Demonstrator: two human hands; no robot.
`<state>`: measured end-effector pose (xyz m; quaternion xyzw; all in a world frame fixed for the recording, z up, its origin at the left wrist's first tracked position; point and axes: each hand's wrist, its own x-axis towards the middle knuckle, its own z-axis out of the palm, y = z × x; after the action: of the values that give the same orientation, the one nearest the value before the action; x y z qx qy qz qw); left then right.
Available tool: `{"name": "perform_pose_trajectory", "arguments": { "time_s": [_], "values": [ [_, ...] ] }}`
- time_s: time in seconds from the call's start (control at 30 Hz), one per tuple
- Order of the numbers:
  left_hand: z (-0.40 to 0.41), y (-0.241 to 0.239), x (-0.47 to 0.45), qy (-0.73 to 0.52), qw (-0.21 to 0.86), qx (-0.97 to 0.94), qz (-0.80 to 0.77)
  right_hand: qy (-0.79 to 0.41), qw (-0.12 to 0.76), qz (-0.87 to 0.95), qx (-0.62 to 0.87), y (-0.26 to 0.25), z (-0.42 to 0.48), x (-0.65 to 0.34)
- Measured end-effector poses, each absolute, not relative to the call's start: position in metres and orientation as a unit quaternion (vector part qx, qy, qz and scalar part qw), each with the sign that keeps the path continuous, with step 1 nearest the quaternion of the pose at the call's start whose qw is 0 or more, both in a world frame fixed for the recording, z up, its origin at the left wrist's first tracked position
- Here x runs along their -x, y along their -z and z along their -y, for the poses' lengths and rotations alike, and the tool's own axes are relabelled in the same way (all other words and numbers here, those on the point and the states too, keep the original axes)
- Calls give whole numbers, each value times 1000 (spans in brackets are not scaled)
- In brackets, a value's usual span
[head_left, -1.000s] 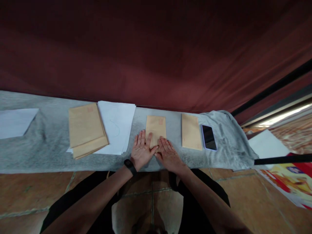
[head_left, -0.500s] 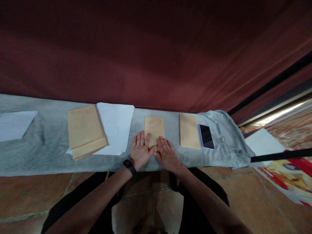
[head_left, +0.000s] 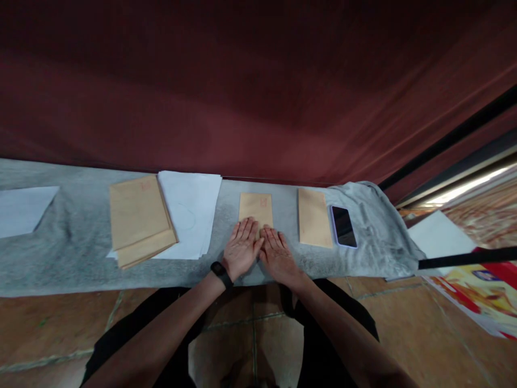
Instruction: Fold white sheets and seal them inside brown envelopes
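Note:
A brown paper envelope (head_left: 256, 206) with small red print lies flat on the grey cloth in front of me. My left hand (head_left: 241, 245) rests flat on its lower left part, fingers stretched out. Beside it, my right hand (head_left: 278, 253) lies flat over the lower right part, fingers also straight. The two thumbs meet near the middle, and the envelope's lower edge is hidden under the hands. To the right lies another brown envelope (head_left: 315, 218). Further left, a stack of larger brown envelopes (head_left: 139, 213) overlaps some white paper sheets (head_left: 194, 215).
A phone (head_left: 344, 226) lies right of the second envelope. Another white sheet (head_left: 26, 210) is at the far left of the grey cloth (head_left: 81, 269). A dark red fabric (head_left: 242, 124) rises behind. A colourful printed package (head_left: 484, 291) sits at the lower right.
My left hand has slid slightly right, closer to my right hand, and its fingers have come nearer together. The envelope stays in place beneath.

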<state>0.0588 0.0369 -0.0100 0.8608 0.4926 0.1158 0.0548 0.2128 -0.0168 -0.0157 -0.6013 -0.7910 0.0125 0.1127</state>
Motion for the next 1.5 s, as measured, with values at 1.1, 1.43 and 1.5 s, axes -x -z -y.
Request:
{"name": "perform_pose_trajectory", "arguments": {
  "time_s": [1.1, 1.43, 1.5],
  "values": [
    [-128, 12, -120, -118, 103, -829, -537, -8, 116, 780, 615, 22, 14, -205],
    [-126, 11, -116, -98, 98, -841, -523, 13, 134, 788, 601, 26, 16, -206],
    [-122, 9, -113, -89, 94, -848, -514, 19, 149, 789, 595, 29, 18, -207]
  ]
}}
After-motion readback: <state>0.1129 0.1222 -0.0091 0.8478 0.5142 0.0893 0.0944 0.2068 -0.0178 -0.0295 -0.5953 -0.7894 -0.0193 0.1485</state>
